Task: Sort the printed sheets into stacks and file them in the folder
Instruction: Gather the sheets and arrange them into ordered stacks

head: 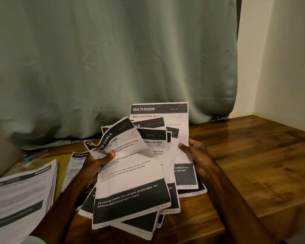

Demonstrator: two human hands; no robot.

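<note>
A: Hands?

B: Two, both gripping. Left hand (97, 164) pinching the fanned sheets (130, 173), thumb pressed on the front sheet. Right hand (195, 152) clasping the fan's right edge, thumb in front.

A: Sheets in the fan, counted?

B: At least five dark header bands showing; exact number impossible to tell through the overlap. Front sheet curled over at the top, just above the left thumb. Held between both hands, low over the wooden worktop (253, 155); touching it or not, cannot tell.

A: Elsewhere?

B: One thick stack (25, 187) of printed sheets, lying flat to the left of the left hand. One yellow folder (62, 166) between that stack and the left hand. One loose sheet (76, 164) just behind the left wrist. One grey-green curtain (113, 59) beyond both hands.
</note>
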